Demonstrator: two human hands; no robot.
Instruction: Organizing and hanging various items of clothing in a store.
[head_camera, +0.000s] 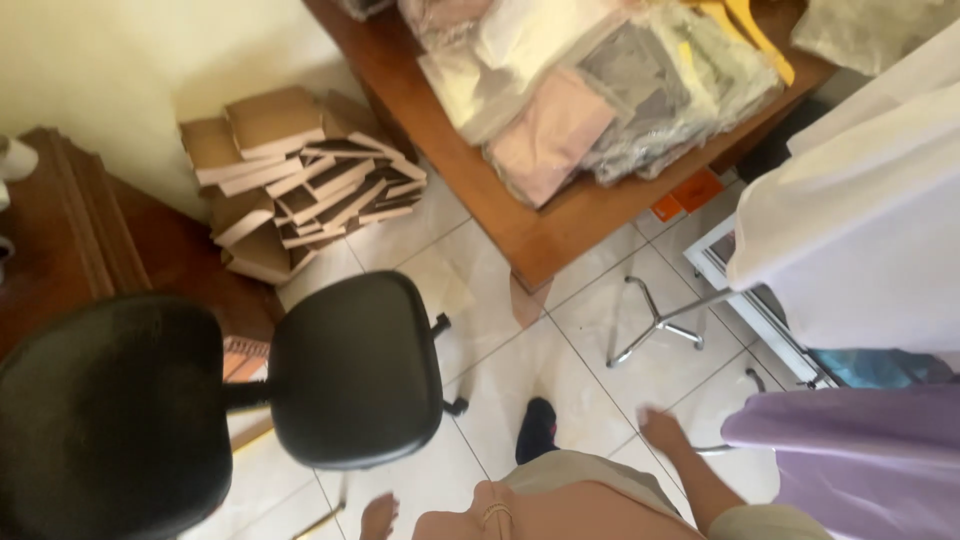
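At the bottom of the frame the left hand (379, 516) hangs just below the seat of the black office chair (355, 368), its fingers pointing down and partly cut off by the frame edge, so whether they are loose or curled cannot be told. The chair seat lies just above those fingers, apart from them. The right hand (662, 431), lower right of centre, hangs with fingers loose and empty over the tiled floor (560, 370), near a purple cloth (850, 450). A wooden table (540, 235) with bagged clothes (600, 90) fills the top; cardboard boxes (300, 180) are stacked at upper left.
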